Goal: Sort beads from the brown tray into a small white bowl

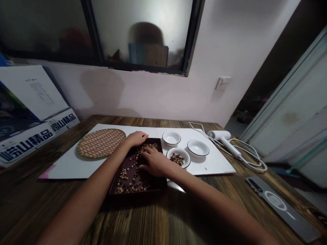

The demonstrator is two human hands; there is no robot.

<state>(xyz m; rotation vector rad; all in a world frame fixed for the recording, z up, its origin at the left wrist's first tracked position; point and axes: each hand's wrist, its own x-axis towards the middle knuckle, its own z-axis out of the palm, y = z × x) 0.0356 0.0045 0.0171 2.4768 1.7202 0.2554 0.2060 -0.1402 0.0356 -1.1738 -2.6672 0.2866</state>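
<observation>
Covering tray [155, 185] partly: right hand [157, 162], grip unclear.

"崂山精品" lettering [27, 144], twice, on packaging [47, 90]

QTY CHK: SINGLES, PAIRS, A TRIO, DOZENS

Bare left hand [138, 137]: 1; bare right hand [154, 162]: 1; tot. 2. Small round beads [124, 173] in brown, yellow & cream: dozens, partly hidden, exact no. unclear. Dark maroon rectangular tray [155, 185]: 1. Round white bowls [198, 147] w/ thin dark rims: 3 tot., 1 of them w/ beads. Oval woven tan-pink mat [102, 143] w/ greenish edge: 1. Flat white rectangular board [74, 168]: 1. Brown wood-grain tbl [127, 224]: 1. White hair dryer [224, 139]: 1. Grey rectangular phone [281, 206]: 1. Square white wall socket [222, 83]: 1. Dark-framed window [176, 20]: 1, w/ 2 greyish panes [112, 20] in vw. Blue-&-white printed cartons [46, 92], far L: overlapping, qty unclear.
</observation>
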